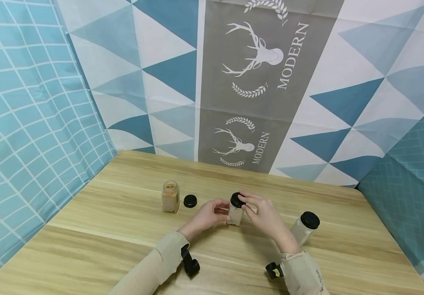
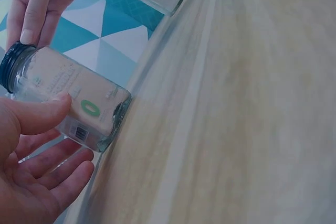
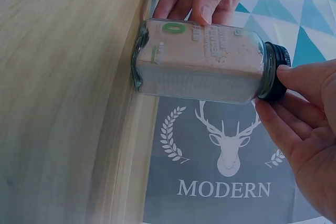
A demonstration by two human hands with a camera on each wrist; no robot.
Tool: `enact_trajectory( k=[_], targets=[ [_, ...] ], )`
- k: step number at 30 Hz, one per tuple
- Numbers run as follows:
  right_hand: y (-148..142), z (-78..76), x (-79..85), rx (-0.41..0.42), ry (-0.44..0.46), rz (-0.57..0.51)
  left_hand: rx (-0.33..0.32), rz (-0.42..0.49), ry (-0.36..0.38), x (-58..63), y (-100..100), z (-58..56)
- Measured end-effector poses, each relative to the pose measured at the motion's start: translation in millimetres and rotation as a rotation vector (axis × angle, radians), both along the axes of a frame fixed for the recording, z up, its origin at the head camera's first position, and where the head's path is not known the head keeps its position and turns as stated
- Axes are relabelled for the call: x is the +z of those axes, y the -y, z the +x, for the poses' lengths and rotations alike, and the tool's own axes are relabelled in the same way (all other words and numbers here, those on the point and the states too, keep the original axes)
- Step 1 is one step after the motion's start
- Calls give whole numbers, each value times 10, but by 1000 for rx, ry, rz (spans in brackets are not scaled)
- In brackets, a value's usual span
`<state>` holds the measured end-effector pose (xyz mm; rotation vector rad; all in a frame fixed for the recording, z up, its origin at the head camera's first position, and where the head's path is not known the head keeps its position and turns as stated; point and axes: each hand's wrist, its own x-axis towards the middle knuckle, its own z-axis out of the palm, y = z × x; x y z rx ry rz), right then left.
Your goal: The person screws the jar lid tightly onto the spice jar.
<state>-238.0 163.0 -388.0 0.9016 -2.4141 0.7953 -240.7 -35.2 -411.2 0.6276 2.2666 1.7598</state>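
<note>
A square glass jar [image 1: 235,216] of pale powder, with a green mark on its label, stands upright on the table between the two hands. Its black lid [image 3: 277,72] is on the mouth. My left hand [image 1: 209,214] holds the jar's body from the left, thumb on the near face and fingers round the side, as the left wrist view shows. From the right, my right hand [image 1: 263,212] grips the black lid between thumb and fingers. Part of the lid is hidden behind those fingers in the head view.
Left on the wooden table [image 1: 123,229] stands a lidless jar [image 1: 170,197] of orange-brown contents, with a loose black lid [image 1: 190,200] beside it. A capped jar [image 1: 302,231] of pale contents is behind the right wrist. Patterned cloth [image 1: 175,82] hangs along the back edge.
</note>
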Motion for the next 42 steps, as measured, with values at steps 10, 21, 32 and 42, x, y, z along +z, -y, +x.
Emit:
enact_trajectory(
  k=[10, 21, 32, 42],
  targets=[
    [3, 21, 18, -22, 11, -9, 30, -21, -22, -275, -40, -146],
    [-8, 52, 28, -73, 50, -14, -5, -11, 19, -290, -51, -156],
    [-14, 77, 90, -117, 100, 0, 19, -41, 13, -295, -79, -159],
    [16, 87, 86, -116, 59, 29, 43, -14, 22, -294, -77, -158]
  ],
)
